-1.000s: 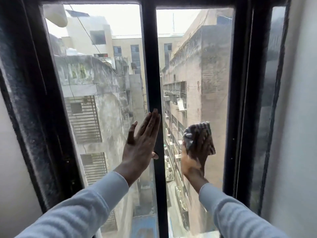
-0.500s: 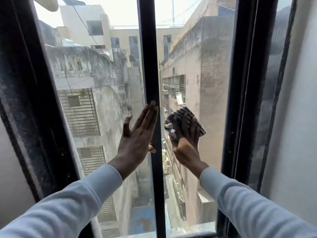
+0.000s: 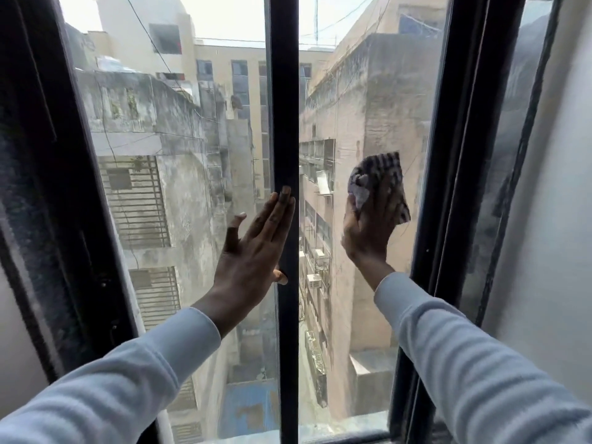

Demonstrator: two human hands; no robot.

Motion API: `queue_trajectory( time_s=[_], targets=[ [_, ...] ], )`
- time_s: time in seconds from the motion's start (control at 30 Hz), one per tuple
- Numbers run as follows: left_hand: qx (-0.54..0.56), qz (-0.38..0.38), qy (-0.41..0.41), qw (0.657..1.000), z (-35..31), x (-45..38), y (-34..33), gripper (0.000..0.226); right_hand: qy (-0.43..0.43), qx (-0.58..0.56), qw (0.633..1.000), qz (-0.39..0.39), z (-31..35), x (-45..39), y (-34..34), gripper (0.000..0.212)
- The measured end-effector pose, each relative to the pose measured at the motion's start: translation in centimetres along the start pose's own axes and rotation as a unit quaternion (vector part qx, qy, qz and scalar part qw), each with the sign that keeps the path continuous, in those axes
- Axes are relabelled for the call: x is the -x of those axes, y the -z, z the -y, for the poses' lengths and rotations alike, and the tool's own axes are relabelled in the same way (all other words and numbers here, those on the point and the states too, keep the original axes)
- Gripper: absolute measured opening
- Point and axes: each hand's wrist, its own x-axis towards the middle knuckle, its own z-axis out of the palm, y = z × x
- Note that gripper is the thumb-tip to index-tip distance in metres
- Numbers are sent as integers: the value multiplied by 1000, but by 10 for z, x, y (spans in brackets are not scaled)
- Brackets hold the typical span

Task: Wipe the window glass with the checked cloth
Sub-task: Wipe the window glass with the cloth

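Two tall panes of window glass (image 3: 362, 100) stand in a black frame, split by a black central bar (image 3: 283, 129). My right hand (image 3: 366, 230) presses the dark-and-white checked cloth (image 3: 381, 177) flat against the right pane at mid height, fingers spread over it. My left hand (image 3: 253, 251) lies flat and open on the left pane, with its fingertips reaching the central bar and the thumb behind the bar's edge. Both arms wear pale blue sleeves.
A thick black frame post (image 3: 448, 174) bounds the right pane, with a narrow dusty side pane and white wall (image 3: 551, 238) beyond. The dusty black frame (image 3: 35, 187) closes the left side. The sill (image 3: 346, 427) runs along the bottom. Grey buildings show outside.
My right hand slid the cloth left toward the central bar, then back right across the right pane. The left hand stayed flat against the glass. The view has tilted slightly.
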Motion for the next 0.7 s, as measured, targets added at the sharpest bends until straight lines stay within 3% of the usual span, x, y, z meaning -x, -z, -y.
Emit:
queue_trajectory(
  time_s=[0.07, 0.13, 0.2, 0.27, 0.3, 0.33, 0.37, 0.43, 0.5, 0.6, 0.7],
  targets=[
    [1, -4, 3, 1000, -1, 0, -1, 152, -258, -88, 960, 58, -16, 49, -29, 92],
    [-1, 3, 4, 1000, -3, -1, -1, 153, -323, -132, 920, 179, -18, 106, -57, 111],
    [-6, 3, 9, 1000, -3, -2, -1, 156, -222, -76, 935, 267, 3, 105, -43, 98],
    [-11, 6, 8, 1000, -3, -2, 1, 156, 32, 16, 982, 186, 26, 53, -7, 69],
    [-13, 1, 9, 1000, -3, -1, 0, 155, 127, 39, 983, 131, 27, 24, 4, 67],
    [-11, -2, 9, 1000, -3, 0, 1, 154, 157, 59, 983, 80, 27, 0, 18, 67],
    [-4, -2, 7, 1000, -3, 0, 2, 155, 123, 56, 990, 45, 23, -16, 26, 67],
    [15, 0, 12, 1000, -5, 1, 3, 154, -62, -9, 998, 14, 16, -6, 23, 65],
    [53, 11, 26, 998, -6, 3, 5, 147, -179, -47, 981, 62, 30, 35, 8, 61],
    [157, 48, 8, 986, -6, 1, 15, 120, -202, -157, 944, 210, 52, 61, 31, 44],
    [286, 47, 19, 957, -5, -5, 29, 87, -245, -340, 855, 304, 63, 43, 82, 43]
  ],
)
